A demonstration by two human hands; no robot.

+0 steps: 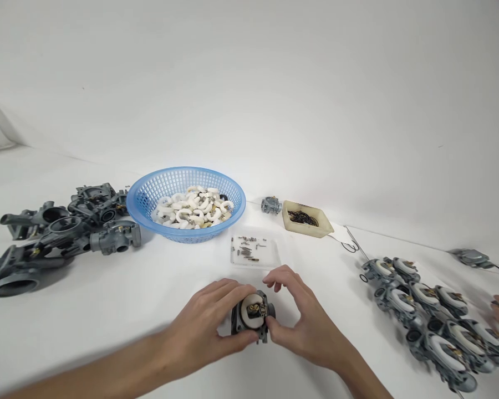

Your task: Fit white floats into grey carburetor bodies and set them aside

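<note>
Your left hand [203, 327] and right hand [303, 321] both clasp one carburetor [253, 317], float seated | finished row [432, 316] at 3 o'clock | bare bodies [62, 233] at 10 o'clock remain

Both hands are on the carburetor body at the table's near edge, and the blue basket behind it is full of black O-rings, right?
Not quite. The head view shows the left hand and right hand on the carburetor body, but the blue basket holds white floats. The black rings lie in the small beige tray.
</note>
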